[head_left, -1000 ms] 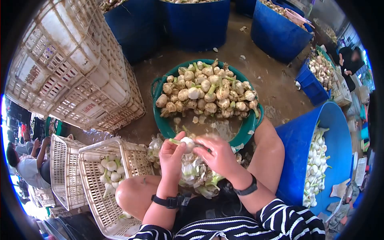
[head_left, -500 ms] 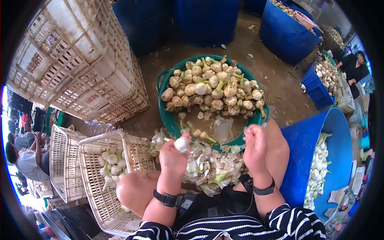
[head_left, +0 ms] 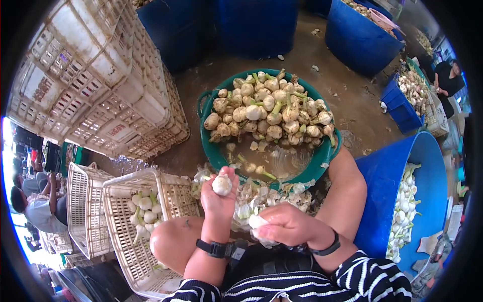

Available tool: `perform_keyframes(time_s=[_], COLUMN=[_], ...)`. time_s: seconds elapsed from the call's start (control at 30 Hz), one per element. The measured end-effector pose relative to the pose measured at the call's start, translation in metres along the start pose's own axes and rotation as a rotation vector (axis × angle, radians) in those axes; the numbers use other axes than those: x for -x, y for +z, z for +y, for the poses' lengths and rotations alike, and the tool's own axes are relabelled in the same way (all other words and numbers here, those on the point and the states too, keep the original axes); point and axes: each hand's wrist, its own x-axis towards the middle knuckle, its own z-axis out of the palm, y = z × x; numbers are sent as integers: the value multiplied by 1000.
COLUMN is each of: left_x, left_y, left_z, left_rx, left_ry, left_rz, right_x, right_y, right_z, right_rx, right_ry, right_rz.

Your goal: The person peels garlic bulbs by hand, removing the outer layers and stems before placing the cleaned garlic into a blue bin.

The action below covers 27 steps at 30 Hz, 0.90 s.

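Observation:
In the head view, a whitish garlic bulb [head_left: 222,184] rests in my left hand [head_left: 217,201], palm up, with the fingers curled behind it. Lower and to the right, my right hand [head_left: 289,225] is closed, fingertips pinching a white piece that looks like garlic skin [head_left: 257,221]; its far part is hidden by the fingers. Beneath both hands lies a heap of loose garlic peelings [head_left: 274,196]. Just beyond stands a green tub [head_left: 209,153] of unpeeled garlic bulbs [head_left: 274,108] with short stems, some murky water showing at its near side.
At left a white crate [head_left: 108,201] contains peeled garlic; stacked crates [head_left: 100,85] rise behind it. A tipped blue barrel [head_left: 427,201] with white bulbs is at right. Blue barrels [head_left: 256,30] line the back. People sit at the far left [head_left: 43,206] and far right [head_left: 448,80].
My right hand has come down and inward from the tub's near rim, now pinching a white piece. My left hand still has the bulb, its palm turned further upward.

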Motion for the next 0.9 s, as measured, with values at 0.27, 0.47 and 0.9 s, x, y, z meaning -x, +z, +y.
perform_keyframes(time_s=[0.27, 0.47, 0.9], left_x=[9, 0, 15], left_y=[1, -4, 5], left_z=[-14, -3, 12], left_rx=[-394, -70, -617], left_ry=[47, -147, 421], left_rz=[-217, -12, 7], right_x=[-29, -19, -11], right_y=[6, 29, -88], right_z=[38, 37, 54], right_rx=[141, 145, -1392], right_ry=[14, -105, -195], right_rz=[599, -6, 169])
